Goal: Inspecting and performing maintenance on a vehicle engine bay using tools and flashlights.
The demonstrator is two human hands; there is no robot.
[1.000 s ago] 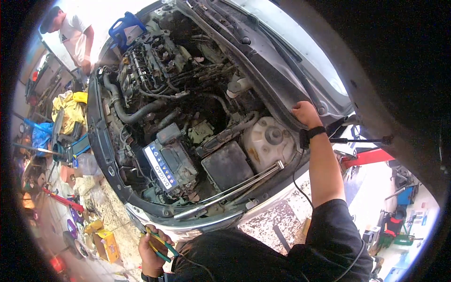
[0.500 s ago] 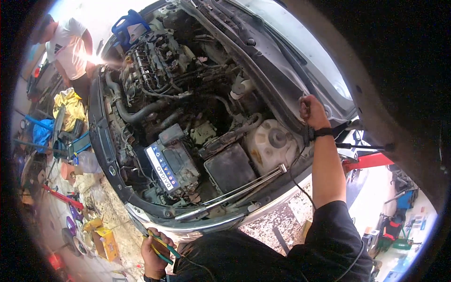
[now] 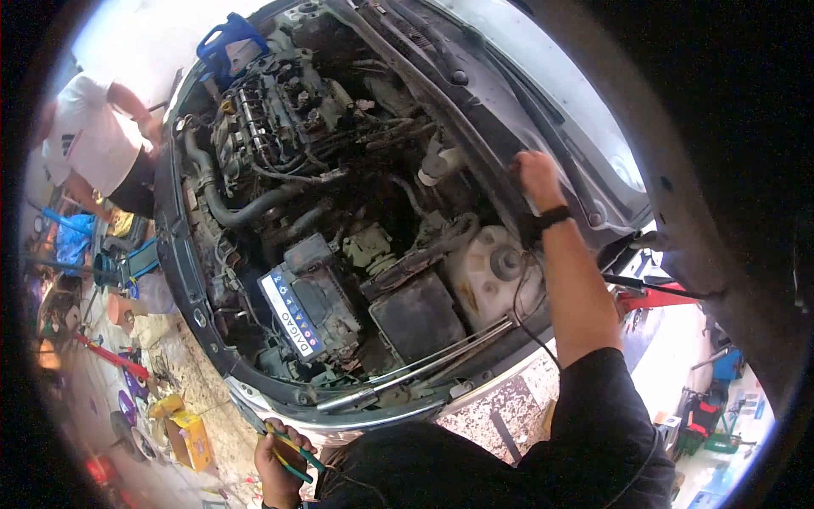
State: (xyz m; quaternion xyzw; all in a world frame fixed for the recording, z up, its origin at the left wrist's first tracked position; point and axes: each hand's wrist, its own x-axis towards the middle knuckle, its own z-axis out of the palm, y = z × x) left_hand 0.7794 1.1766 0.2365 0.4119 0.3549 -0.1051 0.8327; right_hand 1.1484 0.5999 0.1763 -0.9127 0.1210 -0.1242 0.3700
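Note:
Low at the front edge of the car, my left hand [image 3: 278, 471] is closed round pliers [image 3: 248, 413] with green and yellow handles; their jaws point up and left toward the bumper. My right arm reaches across the engine bay. At its end, my right hand [image 3: 539, 180] has curled fingers at the dark cowl edge [image 3: 483, 153] below the windshield; whatever lies in its fingers is hidden and slightly blurred. A thin black cable [image 3: 536, 336] hangs below the right wrist, past a white round-topped strut tower [image 3: 500, 271].
A battery [image 3: 324, 297], black box [image 3: 415, 321] and engine [image 3: 254, 127] fill the bay. Long metal rods [image 3: 415, 366] lie along its front edge. A blue jug [image 3: 231, 53] stands far left. The raised hood [image 3: 712, 170] hangs at right. Another person [image 3: 97, 136] stands at left.
My right hand has moved left and slightly up along the cowl edge. My left hand keeps the pliers in nearly the same place. The other person has shifted left and bent lower.

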